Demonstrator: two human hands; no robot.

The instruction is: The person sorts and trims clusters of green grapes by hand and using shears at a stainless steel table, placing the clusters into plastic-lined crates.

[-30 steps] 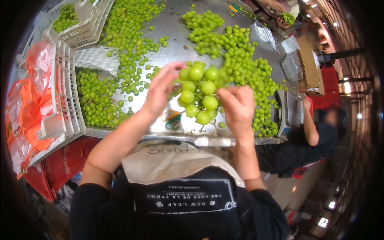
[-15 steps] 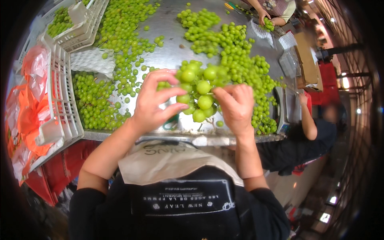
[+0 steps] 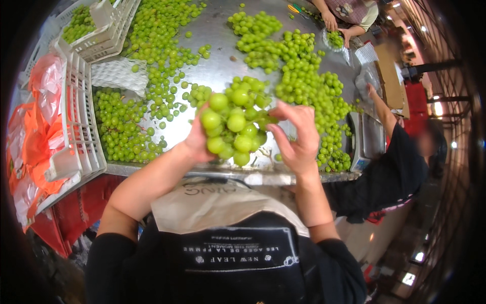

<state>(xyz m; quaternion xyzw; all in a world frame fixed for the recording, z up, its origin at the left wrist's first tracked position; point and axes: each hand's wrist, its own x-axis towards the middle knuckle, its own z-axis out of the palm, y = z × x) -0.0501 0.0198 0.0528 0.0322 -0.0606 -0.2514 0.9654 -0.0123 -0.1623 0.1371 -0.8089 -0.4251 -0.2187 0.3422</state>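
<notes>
A bunch of green grapes [image 3: 235, 121] hangs over the near edge of the metal table. My left hand [image 3: 196, 139] supports it from the left, with most of its fingers hidden behind the berries. At the bunch's right side is my right hand [image 3: 299, 137], thumb and forefinger apart beside the stem end, nothing visible between them. Loose grapes [image 3: 121, 121] lie to the left of my hands. More whole bunches [image 3: 304, 66] spread over the table beyond and to the right.
White plastic crates [image 3: 76, 116] stand at the left, one holding orange and clear plastic bags [image 3: 38, 126]. White foam netting [image 3: 119, 75] lies beside them. A scale [image 3: 358, 142] sits at the right edge. Co-workers' hands [image 3: 331, 23] handle grapes at the far right.
The bunch has shifted left and turned, and my left hand has gone from fingertips beside it to behind it. My right thumb and forefinger have parted. A co-worker's arm at right reaches farther up.
</notes>
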